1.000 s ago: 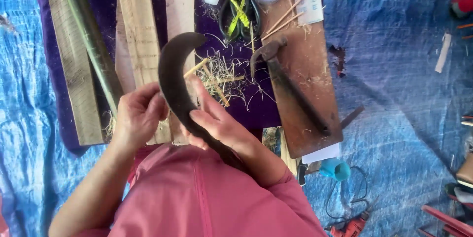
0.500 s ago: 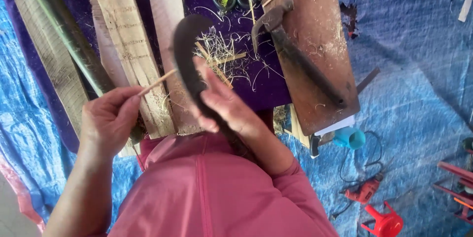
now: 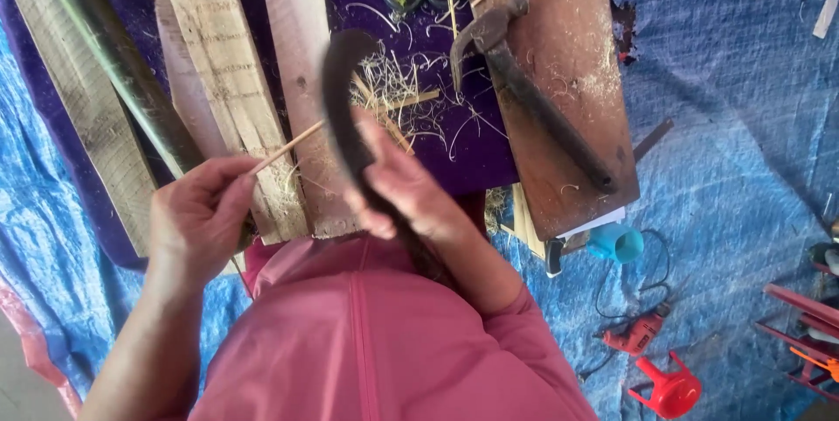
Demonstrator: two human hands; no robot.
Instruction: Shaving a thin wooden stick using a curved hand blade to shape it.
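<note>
My right hand [image 3: 406, 198] is closed in a firm grip around the curved dark blade [image 3: 336, 93], edge turned toward the stick, which suits shaving. My left hand [image 3: 201, 215] pinches the thin bamboo stick [image 3: 288, 148] at its near end, the far end meeting the blade above the planks [image 3: 218, 62]. Since half a second ago, the stick has been drawn further left and shavings [image 3: 398, 89] lie beyond.

the left hand [image 3: 197, 215] and right hand [image 3: 406, 189] work close together, the curved blade [image 3: 336, 97] between them. ahead, planks [image 3: 227, 71] and a green stalk [image 3: 114, 54] crowd the left; shavings [image 3: 398, 89] litter the purple cloth [image 3: 472, 146]. a hammer [image 3: 524, 89] lies across the board [image 3: 577, 62] on the right. beyond it, blue tarp [image 3: 734, 124] lies open down to the drill [image 3: 638, 334].
</note>
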